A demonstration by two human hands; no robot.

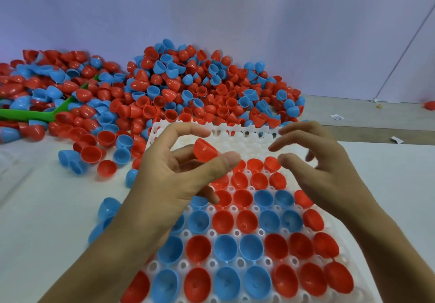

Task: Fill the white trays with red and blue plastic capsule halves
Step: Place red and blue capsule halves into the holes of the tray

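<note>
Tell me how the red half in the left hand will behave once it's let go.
The red half looks thin and hollow, so probably very light. Its glossy dome may slip between the fingers. Dropped dome-down on the table, it would likely rock or roll.

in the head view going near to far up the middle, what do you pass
filled tray rows → left hand holding a red capsule half → empty tray pockets → pile of red and blue halves → wall
</note>
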